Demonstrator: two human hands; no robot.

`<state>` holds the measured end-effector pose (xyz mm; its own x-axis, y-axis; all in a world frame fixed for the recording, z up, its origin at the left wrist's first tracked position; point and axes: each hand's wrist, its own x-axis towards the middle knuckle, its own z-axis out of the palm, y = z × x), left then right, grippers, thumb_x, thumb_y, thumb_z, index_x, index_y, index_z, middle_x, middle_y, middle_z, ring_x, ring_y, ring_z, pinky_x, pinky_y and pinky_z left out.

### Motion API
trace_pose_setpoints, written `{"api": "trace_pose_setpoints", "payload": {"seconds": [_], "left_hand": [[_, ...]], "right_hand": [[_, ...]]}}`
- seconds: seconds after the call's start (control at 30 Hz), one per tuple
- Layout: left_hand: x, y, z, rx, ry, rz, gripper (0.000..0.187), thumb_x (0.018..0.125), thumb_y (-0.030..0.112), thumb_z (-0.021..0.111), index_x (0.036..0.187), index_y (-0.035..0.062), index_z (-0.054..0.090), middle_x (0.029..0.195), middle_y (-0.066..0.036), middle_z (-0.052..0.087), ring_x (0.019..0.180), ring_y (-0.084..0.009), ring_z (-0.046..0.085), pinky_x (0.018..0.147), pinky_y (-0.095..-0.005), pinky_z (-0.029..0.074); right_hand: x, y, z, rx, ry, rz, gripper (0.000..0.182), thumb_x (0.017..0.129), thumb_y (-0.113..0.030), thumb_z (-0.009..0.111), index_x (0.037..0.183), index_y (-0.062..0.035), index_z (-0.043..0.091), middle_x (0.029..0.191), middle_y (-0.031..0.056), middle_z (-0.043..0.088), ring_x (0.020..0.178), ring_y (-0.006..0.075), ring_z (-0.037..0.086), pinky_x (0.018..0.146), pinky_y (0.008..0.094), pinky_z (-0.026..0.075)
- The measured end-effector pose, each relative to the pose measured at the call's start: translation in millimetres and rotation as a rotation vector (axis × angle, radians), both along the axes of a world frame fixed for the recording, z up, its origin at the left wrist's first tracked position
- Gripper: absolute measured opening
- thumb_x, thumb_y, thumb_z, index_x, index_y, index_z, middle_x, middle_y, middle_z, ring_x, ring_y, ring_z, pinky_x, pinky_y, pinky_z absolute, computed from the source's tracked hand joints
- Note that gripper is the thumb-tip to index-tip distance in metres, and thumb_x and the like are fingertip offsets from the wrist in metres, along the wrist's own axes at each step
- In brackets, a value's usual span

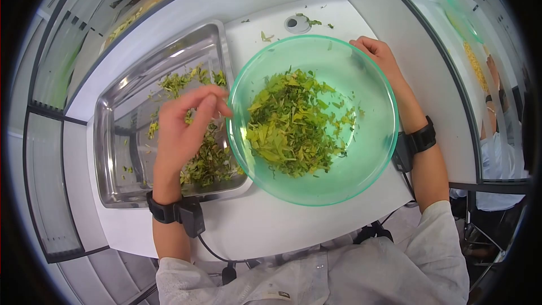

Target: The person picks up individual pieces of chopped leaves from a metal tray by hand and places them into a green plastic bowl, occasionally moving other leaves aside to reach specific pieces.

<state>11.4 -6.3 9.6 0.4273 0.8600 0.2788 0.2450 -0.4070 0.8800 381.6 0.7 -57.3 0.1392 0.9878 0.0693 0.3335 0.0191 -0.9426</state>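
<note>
A translucent green bowl (367,166) overlaps the right side of a metal tray (107,152). Chopped green and yellowish leaves (291,124) lie heaped toward the bowl's left side, with loose bits spread to the right. My left hand (189,118) is over the tray, its fingers curled and the fingertips at the bowl's left rim. At the bowl's upper right rim, my right hand (379,56) is closed on the edge; part of its fingers is hidden. More leaf pieces (206,161) lie in the tray, partly covered by my left hand and forearm.
Under the bowl and tray is a white table (271,231), with a round grey cable grommet (298,24) and leaf scraps (311,21) at the back. White partitions (415,79) border the back and sides. Beyond the right one, another person's arm (492,82) shows.
</note>
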Motion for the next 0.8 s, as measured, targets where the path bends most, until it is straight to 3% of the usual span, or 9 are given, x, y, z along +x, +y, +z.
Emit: {"api": "trace_pose_setpoints", "payload": {"seconds": [0.13,0.2,0.27,0.33,0.4,0.47,0.6,0.73,0.8], "left_hand": [[-8,12,-8,0.031,0.375,0.247,0.015,0.09,0.01,0.061,0.102,0.0022,0.067,0.077,-0.009,0.071,0.072,-0.0094,0.064,0.065,-0.0231,0.046],[-15,17,-14,0.031,0.477,0.312,0.017,0.086,0.008,0.064,0.103,0.006,0.067,0.085,-0.009,0.071,0.076,-0.0156,0.066,0.069,-0.0276,0.049],[-21,19,-25,0.416,0.692,0.31,0.021,0.081,0.008,0.067,0.102,0.0098,0.067,0.091,-0.007,0.068,0.083,-0.0252,0.064,0.075,-0.0341,0.05],[-24,15,-26,0.461,0.853,0.216,0.022,0.081,0.002,0.063,0.101,0.0089,0.067,0.095,-0.007,0.066,0.088,-0.0287,0.064,0.077,-0.0365,0.05],[-20,12,-24,0.466,0.849,0.221,0.017,0.083,0.004,0.062,0.099,0.0068,0.066,0.093,-0.008,0.065,0.085,-0.028,0.064,0.075,-0.0351,0.05],[-17,13,-21,0.22,0.814,0.267,0.015,0.085,0.006,0.06,0.099,0.0061,0.066,0.093,-0.009,0.066,0.084,-0.0273,0.065,0.074,-0.0343,0.05],[-12,18,-22,0.272,0.511,0.311,0.013,0.088,0.011,0.058,0.096,0.0083,0.069,0.093,-0.009,0.068,0.076,-0.0263,0.066,0.068,-0.0348,0.05],[-8,14,-15,0.189,0.477,0.325,0.012,0.088,0.01,0.059,0.094,0.0072,0.069,0.091,-0.009,0.068,0.076,-0.0272,0.065,0.067,-0.0335,0.049],[-9,15,-14,0.315,0.513,0.257,0.011,0.087,0.011,0.061,0.09,0.0063,0.07,0.088,-0.01,0.068,0.076,-0.0284,0.065,0.067,-0.0329,0.049]], "right_hand": [[-2,-1,3,-0.013,0.016,-0.007,0.034,0.095,-0.029,0.059,0.074,-0.0028,0.061,0.063,-0.0048,0.051,0.059,0.0024,0.044,0.053,0.0216,0.037],[-2,-1,3,-0.016,0.012,-0.011,0.034,0.095,-0.029,0.059,0.074,-0.0028,0.06,0.063,-0.0048,0.05,0.059,0.0024,0.044,0.053,0.0217,0.037],[-1,-1,2,-0.021,0.007,-0.014,0.034,0.095,-0.029,0.059,0.074,-0.0029,0.06,0.063,-0.0048,0.05,0.059,0.0024,0.044,0.053,0.0217,0.037],[-1,1,-1,0.008,-0.012,-0.022,0.034,0.095,-0.029,0.059,0.073,-0.0029,0.06,0.063,-0.0049,0.049,0.058,0.0023,0.043,0.053,0.0218,0.037],[0,1,-1,0.003,-0.012,-0.02,0.034,0.095,-0.029,0.059,0.073,-0.0029,0.06,0.062,-0.0049,0.049,0.058,0.0022,0.043,0.052,0.0217,0.036],[-1,0,1,0.001,-0.01,-0.017,0.034,0.095,-0.029,0.059,0.073,-0.0028,0.06,0.062,-0.005,0.049,0.058,0.0022,0.043,0.052,0.0216,0.036],[-4,-1,0,0.022,0.03,-0.026,0.034,0.095,-0.029,0.058,0.074,-0.0024,0.06,0.062,-0.0051,0.049,0.058,0.002,0.043,0.052,0.0214,0.036],[-1,0,0,-0.001,0.022,-0.004,0.033,0.095,-0.028,0.058,0.075,-0.0025,0.061,0.063,-0.0052,0.05,0.059,0.002,0.044,0.053,0.0212,0.037],[-1,0,0,0.006,0.022,-0.008,0.032,0.095,-0.028,0.058,0.076,-0.0027,0.061,0.063,-0.0053,0.051,0.059,0.002,0.044,0.053,0.0211,0.037]]}}
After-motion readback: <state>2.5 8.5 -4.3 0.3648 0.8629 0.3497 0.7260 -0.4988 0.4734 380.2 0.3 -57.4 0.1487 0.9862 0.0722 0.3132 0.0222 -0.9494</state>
